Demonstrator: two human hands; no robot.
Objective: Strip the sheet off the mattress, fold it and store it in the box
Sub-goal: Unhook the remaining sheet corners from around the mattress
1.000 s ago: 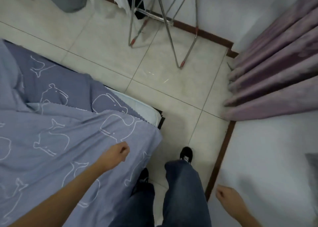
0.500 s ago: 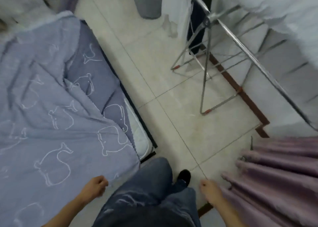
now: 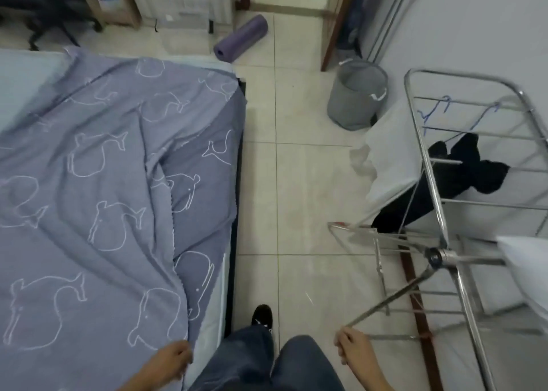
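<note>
Rumpled whale-print sheet [image 3: 89,183] lies over the mattress [image 3: 26,88], left hand [image 3: 170,361] curled at its near corner, grip unclear, right hand [image 3: 353,347] loose and empty: pinch the corner firmly, then peel along the mattress.
</note>
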